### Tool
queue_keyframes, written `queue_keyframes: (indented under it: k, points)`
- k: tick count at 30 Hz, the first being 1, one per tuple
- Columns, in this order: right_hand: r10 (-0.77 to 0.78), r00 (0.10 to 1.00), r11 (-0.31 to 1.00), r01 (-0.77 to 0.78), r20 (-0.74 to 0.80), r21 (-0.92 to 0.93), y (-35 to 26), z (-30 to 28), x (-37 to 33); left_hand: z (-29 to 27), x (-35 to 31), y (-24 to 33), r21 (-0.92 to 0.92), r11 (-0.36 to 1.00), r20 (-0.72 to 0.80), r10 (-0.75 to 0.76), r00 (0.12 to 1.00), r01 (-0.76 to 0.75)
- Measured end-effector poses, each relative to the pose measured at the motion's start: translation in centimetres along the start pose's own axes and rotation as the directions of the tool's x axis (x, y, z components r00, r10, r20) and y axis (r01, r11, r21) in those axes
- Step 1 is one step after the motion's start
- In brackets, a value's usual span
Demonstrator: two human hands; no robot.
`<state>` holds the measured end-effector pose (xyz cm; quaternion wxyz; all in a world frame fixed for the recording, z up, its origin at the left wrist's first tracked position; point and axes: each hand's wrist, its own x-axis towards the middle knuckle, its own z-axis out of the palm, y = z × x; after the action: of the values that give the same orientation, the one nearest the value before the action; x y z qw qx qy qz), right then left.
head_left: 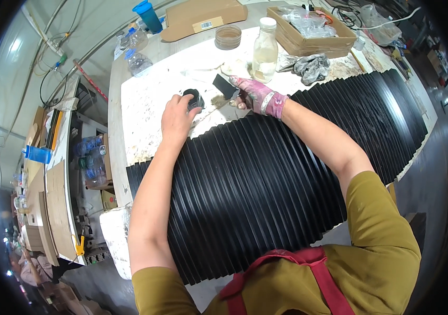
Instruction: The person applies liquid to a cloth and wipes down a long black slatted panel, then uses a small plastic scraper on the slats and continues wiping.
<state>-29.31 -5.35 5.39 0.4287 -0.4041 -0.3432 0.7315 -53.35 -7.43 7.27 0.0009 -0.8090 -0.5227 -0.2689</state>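
My bare left hand (176, 118) has its fingers and thumb curled round a small dark round cup (195, 98) on the stained white table top (150, 110). In a pink, smeared glove, my right hand (263, 97) grips a flat black rectangular piece (225, 86), tilted up a little way right of the cup. What exactly this piece is cannot be made out. Below both hands a wide black pleated sheet (250, 189) stretches across the table, its ribs running away from me. My right forearm passes over it.
A clear bottle with a white cap (265, 52) stands just beyond my right hand, near a crumpled grey rag (311, 68). Farther back are a round tub (227, 37), a cardboard box (318, 42) of plastic bags, a blue cup (148, 17) and plastic bottles (138, 62).
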Motion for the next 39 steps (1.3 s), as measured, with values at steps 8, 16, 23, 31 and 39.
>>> queue_keyframes:
  k: [8,16,23,31,39]
  points:
    - [0.102,0.991,0.988,-0.111,0.087,0.108,0.8,-1.4,-0.1,0.5,3.5,-1.3,0.189,0.978,-0.046,0.097,0.994,-0.087]
    - [0.034,0.981,0.996,-0.018,0.19,-0.082,1.0,-0.1,-0.9,3.2,3.0,-1.7,0.046,0.998,0.002,-0.039,0.999,0.039]
    - [-0.014,0.992,0.988,0.033,0.123,-0.151,1.8,1.8,0.3,1.0,2.5,-3.9,-0.291,0.854,0.049,-0.436,0.899,0.43]
    - [-0.388,0.917,0.427,0.266,0.091,-0.864,0.9,4.2,2.7,-0.8,0.8,-5.1,-0.726,0.317,0.279,-0.675,0.683,0.61]
    - [-0.422,0.887,0.153,0.272,0.186,-0.95,0.3,7.9,2.7,-2.7,1.0,-4.0,-0.798,0.234,0.298,-0.647,0.702,0.555]
